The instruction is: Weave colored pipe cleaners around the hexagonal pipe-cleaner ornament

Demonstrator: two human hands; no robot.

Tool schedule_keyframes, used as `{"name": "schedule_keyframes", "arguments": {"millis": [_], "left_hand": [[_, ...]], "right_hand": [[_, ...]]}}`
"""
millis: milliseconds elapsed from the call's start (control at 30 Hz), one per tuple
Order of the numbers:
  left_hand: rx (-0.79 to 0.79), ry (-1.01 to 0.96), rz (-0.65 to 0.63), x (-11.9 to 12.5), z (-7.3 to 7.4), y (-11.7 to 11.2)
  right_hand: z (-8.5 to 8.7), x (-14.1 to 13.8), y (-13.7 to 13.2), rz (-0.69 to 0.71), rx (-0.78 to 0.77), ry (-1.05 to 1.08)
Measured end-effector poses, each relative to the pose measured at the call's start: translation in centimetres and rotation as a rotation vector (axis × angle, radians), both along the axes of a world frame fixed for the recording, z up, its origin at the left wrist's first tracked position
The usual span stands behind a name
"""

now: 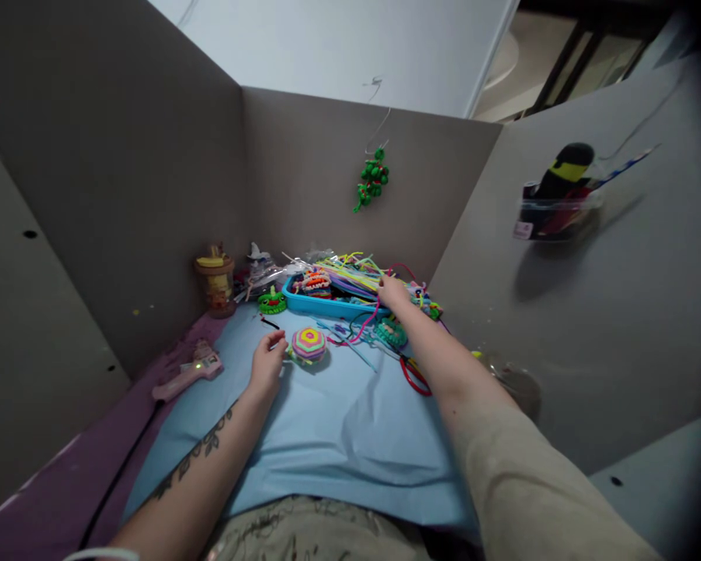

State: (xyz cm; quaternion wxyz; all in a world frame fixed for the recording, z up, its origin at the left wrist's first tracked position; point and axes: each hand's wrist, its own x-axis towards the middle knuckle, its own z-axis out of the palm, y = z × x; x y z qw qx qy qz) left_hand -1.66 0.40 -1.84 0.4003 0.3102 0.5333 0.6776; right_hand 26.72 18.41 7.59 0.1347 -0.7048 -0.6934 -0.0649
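Left hand (269,357): curled just left of the striped dome (309,345), grip cannot be told | Right hand (393,291): pinching a magenta strand (363,329) above the blue tray's (327,308) right end | Room: blue sheet (321,425) stretching nearward between the forearms | Edges: grey panels (321,156) at left, back and right

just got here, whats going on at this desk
The person's right hand is over the colorful fuzzy stems heaped in a blue tray; a pink strand hangs below it, though its grip is unclear. The left hand is beside a striped round piece on the blue sheet. A pink glue gun lies off to the left.
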Motion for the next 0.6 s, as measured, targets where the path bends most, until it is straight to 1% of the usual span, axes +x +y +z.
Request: {"name": "schedule_keyframes", "arguments": {"millis": [100,233,333,433,533,567,600], "left_hand": [[-0.004,-0.008,-0.004,0.0,0.0,0.0],[-0.008,-0.022,-0.011,0.0,0.1,-0.1],[-0.017,-0.037,-0.015,0.0,0.1,-0.1],[-0.020,-0.042,-0.014,0.0,0.1,-0.1],[-0.019,-0.053,-0.022,0.0,0.0,-0.1],[-0.016,-0.060,-0.026,0.0,0.0,-0.2],[-0.012,-0.066,-0.027,0.0,0.0,-0.2]], "right_hand": [[-0.7,-0.5,0.1,0.002,-0.031,0.029],[-1.6,-1.2,0.2,-0.032,-0.060,0.070],[-1.6,-1.4,0.0,-0.039,-0.036,0.106],[-0.7,-1.3,-0.2,-0.053,0.057,0.153],[1.1,-0.9,0.0,-0.073,0.175,0.218],[1.8,-0.7,0.1,-0.073,0.227,0.257],[2.5,-0.5,0.4,-0.058,0.346,0.401]]}}
